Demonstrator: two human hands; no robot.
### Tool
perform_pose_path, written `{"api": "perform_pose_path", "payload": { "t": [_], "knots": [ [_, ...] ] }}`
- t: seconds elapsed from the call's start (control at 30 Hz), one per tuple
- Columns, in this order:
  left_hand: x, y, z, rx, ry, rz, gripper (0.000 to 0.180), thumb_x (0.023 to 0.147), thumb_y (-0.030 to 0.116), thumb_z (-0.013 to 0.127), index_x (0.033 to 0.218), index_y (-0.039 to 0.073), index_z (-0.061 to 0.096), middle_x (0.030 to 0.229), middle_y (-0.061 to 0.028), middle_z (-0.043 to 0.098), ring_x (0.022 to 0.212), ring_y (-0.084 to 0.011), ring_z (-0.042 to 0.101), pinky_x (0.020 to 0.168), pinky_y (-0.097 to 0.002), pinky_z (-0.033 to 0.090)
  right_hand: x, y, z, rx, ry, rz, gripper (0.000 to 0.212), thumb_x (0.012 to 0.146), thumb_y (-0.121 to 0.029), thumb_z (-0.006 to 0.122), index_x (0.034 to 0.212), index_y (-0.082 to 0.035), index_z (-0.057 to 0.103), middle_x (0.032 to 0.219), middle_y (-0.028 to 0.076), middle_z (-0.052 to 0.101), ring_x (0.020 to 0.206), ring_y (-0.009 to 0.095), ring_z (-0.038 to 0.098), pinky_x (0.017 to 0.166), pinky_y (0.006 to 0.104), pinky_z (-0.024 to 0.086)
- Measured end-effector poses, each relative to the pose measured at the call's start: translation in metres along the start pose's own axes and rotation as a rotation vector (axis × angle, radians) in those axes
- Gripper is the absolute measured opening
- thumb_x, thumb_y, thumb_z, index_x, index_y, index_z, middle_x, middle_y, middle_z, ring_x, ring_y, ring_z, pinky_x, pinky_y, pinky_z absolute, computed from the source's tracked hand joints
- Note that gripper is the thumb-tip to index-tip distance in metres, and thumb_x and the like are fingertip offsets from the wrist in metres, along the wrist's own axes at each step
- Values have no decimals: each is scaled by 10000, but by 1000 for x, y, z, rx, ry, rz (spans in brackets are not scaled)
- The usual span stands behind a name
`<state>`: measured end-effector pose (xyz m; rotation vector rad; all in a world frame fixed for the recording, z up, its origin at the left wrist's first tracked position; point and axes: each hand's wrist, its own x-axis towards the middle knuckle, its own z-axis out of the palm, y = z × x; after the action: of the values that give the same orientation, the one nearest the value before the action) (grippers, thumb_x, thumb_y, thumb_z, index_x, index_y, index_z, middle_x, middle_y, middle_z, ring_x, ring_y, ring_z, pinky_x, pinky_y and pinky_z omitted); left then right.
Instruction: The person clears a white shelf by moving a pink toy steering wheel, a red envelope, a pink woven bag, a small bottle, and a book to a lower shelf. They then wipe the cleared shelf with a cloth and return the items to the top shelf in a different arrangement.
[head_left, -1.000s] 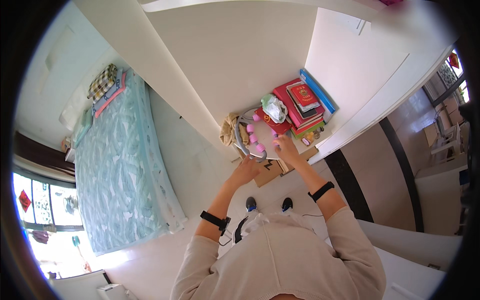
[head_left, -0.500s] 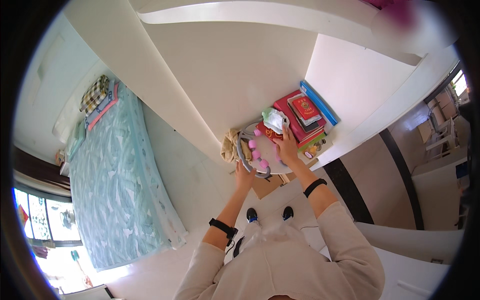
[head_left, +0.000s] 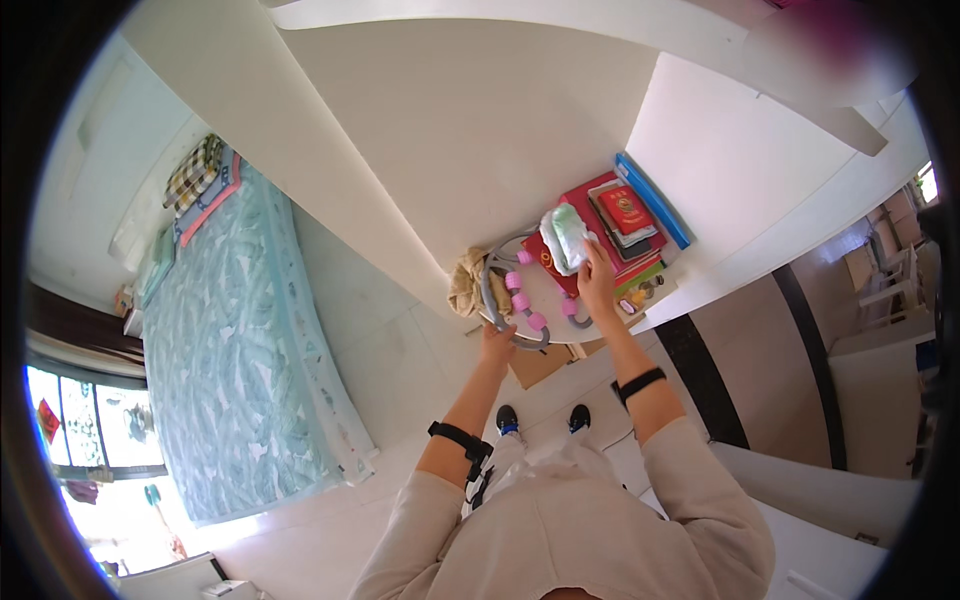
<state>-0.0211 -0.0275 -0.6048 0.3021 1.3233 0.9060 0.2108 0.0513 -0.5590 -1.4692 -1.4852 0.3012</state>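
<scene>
My left hand (head_left: 498, 342) grips the near left part of a grey curved roller massager (head_left: 488, 290), which has several pink knobbed rollers along it. The massager lies on a white curved shelf. In the fingers of my right hand (head_left: 597, 280) is a white-and-green soft pack (head_left: 567, 238), pinched at its near right edge. The pack is above a dark red booklet (head_left: 540, 258) with gold marks and hides part of it. Against the massager's left side, a crumpled tan cloth (head_left: 466, 284) rests on the shelf edge.
Right of the pack, a small red booklet (head_left: 627, 210) tops a stack with a large red folder (head_left: 577, 195). A blue binder (head_left: 652, 200) leans on the side wall. A cardboard box (head_left: 540, 368) is below the shelf. A bed (head_left: 240, 360) stands at left.
The soft pack has turned more upright and shows more of its white-and-green face, with my right hand closed on its edge. My left hand has closed round the massager's tube. The view shifted slightly.
</scene>
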Motion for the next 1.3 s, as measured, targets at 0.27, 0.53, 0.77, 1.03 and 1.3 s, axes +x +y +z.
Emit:
{"api": "perform_pose_path", "payload": {
  "t": [0.27, 0.53, 0.77, 1.03, 1.3],
  "knots": [
    [22, -4, 21, -286, 23, -126, 258, 936, 154, 649, 1147, 172, 502, 1031, -28, 544, 948, -184, 548, 875, -503, 473, -50, -32, -17, -399, -160, -383, 410, 886, -105, 594, 1292, -57, 606, 1431, 242, 455, 1295, 403, 472, 1059, 441, 409],
    [27, 1, 15, -70, 17, -97, 327, 948, 169, 631, 1239, 145, 485, 1083, -57, 570, 1046, -203, 553, 979, -557, 424, -36, 20, 25, -725, -435, -293, 385, 845, -78, 550, 1217, -31, 641, 1432, 197, 472, 1315, 353, 454, 1070, 476, 396],
    [-22, 22, 31, 98, 246, 345, 646, 942, 218, 666, 1489, 85, 350, 1365, -95, 498, 1228, -206, 500, 1011, -417, 414, -15, -55, -11, -95, -125, -229, 287, 853, 39, 583, 1134, 12, 631, 1087, 147, 644, 990, 281, 623, 855, 353, 496],
    [-107, 84, 123, 41, -498, 654, 412, 1006, 199, 599, 1362, 18, 500, 1246, -75, 620, 1109, -136, 586, 968, -275, 450, -23, -108, -89, 590, 34, 168, 297, 943, 14, 603, 1229, -29, 537, 1105, 79, 638, 946, 94, 593, 781, 227, 481],
    [-266, 157, 186, 439, -667, 1599, 307, 912, 113, 716, 1169, -34, 638, 986, -139, 724, 815, -199, 706, 755, -299, 535, -12, -215, -256, 299, 316, -340, 266, 947, -53, 642, 1188, 49, 593, 1126, 167, 650, 973, 193, 670, 780, 304, 558]
  ]
}}
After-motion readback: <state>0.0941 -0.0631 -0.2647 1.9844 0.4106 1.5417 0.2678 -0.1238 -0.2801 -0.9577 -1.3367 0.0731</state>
